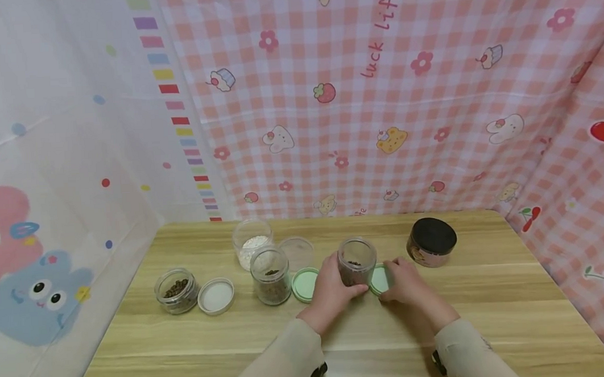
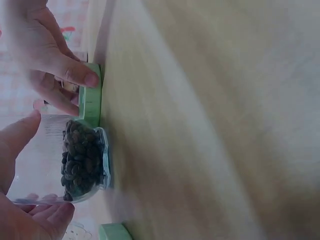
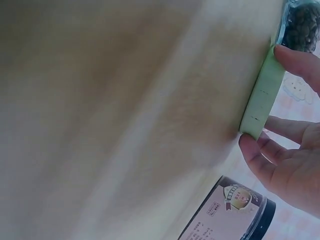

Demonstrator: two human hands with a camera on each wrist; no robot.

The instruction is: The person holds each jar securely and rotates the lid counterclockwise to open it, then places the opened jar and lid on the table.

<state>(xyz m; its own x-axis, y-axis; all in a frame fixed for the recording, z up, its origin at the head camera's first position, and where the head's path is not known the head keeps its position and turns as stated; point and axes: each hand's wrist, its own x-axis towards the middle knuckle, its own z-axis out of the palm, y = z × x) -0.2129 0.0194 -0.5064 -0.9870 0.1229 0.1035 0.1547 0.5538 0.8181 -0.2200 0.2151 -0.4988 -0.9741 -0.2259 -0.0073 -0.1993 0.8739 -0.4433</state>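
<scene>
On the wooden table [image 1: 372, 350], to the left of the black-lidded tub [image 1: 431, 243], the uncapped clear jar [image 1: 357, 259] stood upright with the left hand [image 1: 333, 289] curled around its side, while the right hand [image 1: 409, 285] pinched the rim of the green lid [image 1: 380, 279] lying just beside it. The likely hazard was a sideways knock from that lid, which, with a slack left hold, could have tipped the jar and spilled its small dark pieces [image 2: 80, 162] through the open mouth.
</scene>
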